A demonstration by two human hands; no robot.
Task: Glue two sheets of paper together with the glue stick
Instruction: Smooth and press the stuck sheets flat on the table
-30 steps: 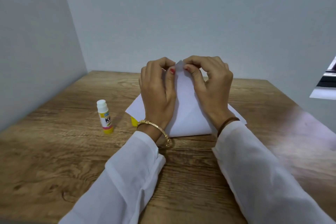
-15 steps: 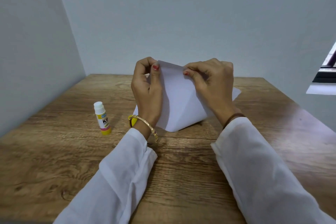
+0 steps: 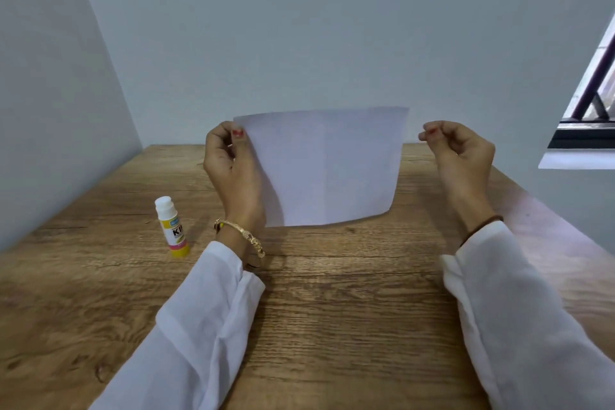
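The left hand (image 3: 233,176) holds a white paper (image 3: 329,170) upright over the tabletop (image 3: 332,309), its grip pinching the upper left edge. The right hand (image 3: 462,156) hovers just beside the right edge, not touching, its grip curled narrow on nothing. It may be one sheet or two. The glue stick (image 3: 171,226) stands left of the left wrist.

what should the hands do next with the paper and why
Probably lay the paper flat on the table: only the left hand pinches it, upright in the air, the right hand holds nothing, and the glue stick stands untouched.
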